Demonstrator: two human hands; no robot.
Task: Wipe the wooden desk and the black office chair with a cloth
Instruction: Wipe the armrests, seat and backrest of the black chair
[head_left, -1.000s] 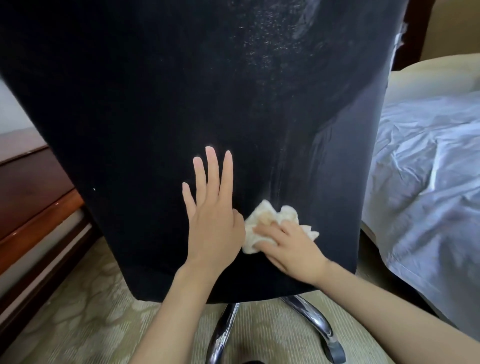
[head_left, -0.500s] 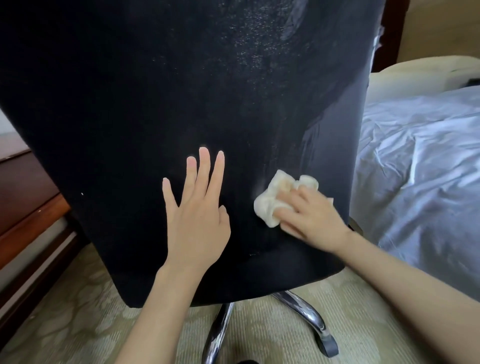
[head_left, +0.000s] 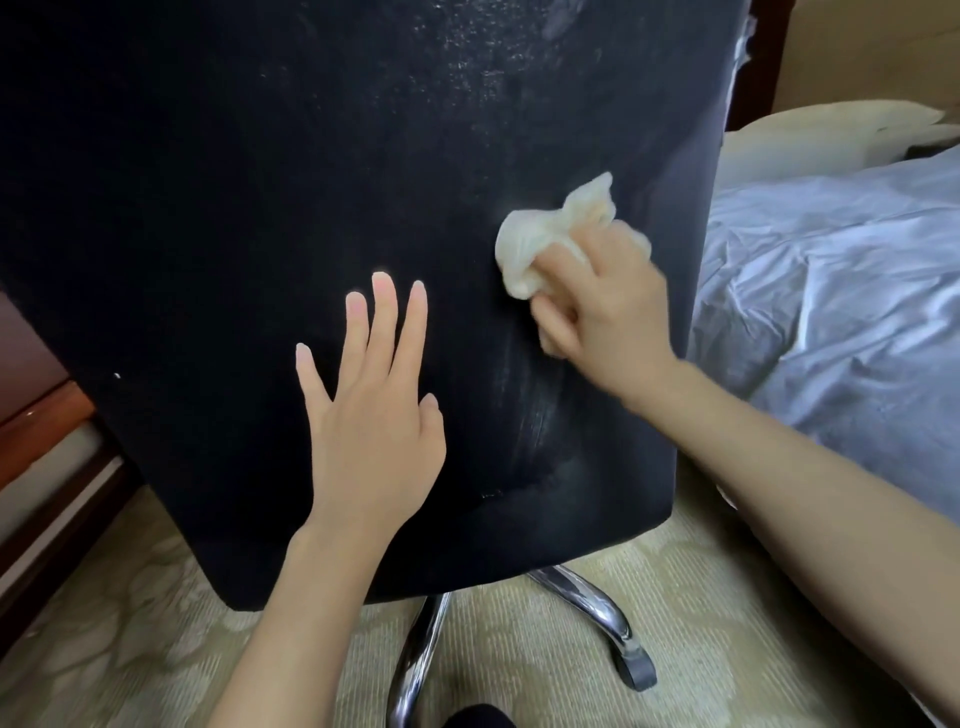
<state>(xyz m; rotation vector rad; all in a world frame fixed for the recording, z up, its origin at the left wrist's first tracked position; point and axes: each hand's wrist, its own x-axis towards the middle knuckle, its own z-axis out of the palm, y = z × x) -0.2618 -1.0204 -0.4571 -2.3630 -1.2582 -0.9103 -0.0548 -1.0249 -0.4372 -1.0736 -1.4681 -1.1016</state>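
The large black fabric back of the office chair (head_left: 260, 260) fills most of the view, tilted so that its lower edge hangs above the chair's curved chrome legs (head_left: 587, 597), one of which ends in a dark caster. The left hand (head_left: 374, 415) lies flat against the lower middle of the chair back, palm on the fabric, fingers straight and a little spread, thumb out to the side. The right hand (head_left: 608, 306) is up and to the right of it, near the chair back's right edge, with its fingers curled around a crumpled cream-white cloth (head_left: 540, 234) that it presses onto the fabric; the cloth bunches out above and to the left of the knuckles. Pale streaks run down the black fabric just below this hand. To the right of the chair is a bed with a rumpled pale blue-grey sheet (head_left: 831, 312). At the far left edge shows part of the reddish-brown wooden tabletop (head_left: 47, 410), well apart from both hands. The floor is a beige patterned carpet (head_left: 130, 649).
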